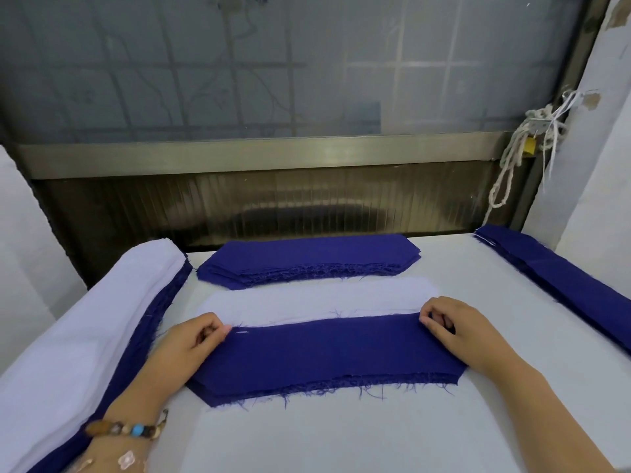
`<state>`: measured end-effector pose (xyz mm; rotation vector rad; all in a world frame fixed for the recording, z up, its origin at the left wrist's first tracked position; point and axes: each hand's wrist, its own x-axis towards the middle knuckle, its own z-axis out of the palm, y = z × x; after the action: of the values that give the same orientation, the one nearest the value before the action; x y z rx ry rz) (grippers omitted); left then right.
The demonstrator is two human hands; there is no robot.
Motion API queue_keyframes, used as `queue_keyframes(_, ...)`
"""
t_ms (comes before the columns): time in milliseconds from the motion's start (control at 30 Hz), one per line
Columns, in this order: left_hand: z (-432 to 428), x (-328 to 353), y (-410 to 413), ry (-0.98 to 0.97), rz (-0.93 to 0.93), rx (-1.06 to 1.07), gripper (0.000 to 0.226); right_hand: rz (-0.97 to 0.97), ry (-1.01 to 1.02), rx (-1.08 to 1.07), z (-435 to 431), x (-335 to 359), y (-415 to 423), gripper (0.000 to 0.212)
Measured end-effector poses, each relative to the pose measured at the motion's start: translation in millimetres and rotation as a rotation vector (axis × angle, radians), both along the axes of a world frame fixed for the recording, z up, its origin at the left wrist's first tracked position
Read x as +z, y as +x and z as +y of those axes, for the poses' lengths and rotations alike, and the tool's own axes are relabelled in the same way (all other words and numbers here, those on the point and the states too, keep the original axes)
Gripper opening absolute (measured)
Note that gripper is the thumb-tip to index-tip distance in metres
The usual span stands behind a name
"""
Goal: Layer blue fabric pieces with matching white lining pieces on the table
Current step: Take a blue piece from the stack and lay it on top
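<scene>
At the middle of the white-covered bench (341,438), a blue piece (324,353) lies flat with its frayed long edge toward the person. It sits on top of a few more blue layers. Its far edge overlaps a white lining piece (314,302), which shows as a strip just beyond it. The left hand (191,343) pinches the piece's far left corner with curled fingers, and the right hand (457,326) pinches the far right corner the same way. A beaded bracelet (126,430) circles the left wrist. A blue stack (307,257) lies beyond the lining, a white-topped pile (85,336) runs along the left edge, and a blue pile (563,278) lies at the right. A yellow tag (530,145) hangs among knotted cord (512,165); any writing on it is too small to read.
</scene>
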<state>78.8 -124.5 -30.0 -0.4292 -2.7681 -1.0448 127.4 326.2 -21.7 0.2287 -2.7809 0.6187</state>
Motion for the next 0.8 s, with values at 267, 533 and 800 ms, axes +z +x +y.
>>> queue_keyframes(267,30.5,20.7,-9.9,-0.051,0.081,-0.017,0.03,-0.014,0.084,0.043,-34.2,20.6,-29.8,0.017)
queue_keyframes(533,100.0,63.5,-51.0,-0.086,0.19,-0.056,0.028,0.097,0.086,0.075,-86.3,45.8,-94.5,0.017)
queue_keyframes(800,152.3,62.5,-120.5,-0.185,0.285,0.114,0.024,0.075,-0.005,0.093,-124.4,39.0,-169.1,0.031)
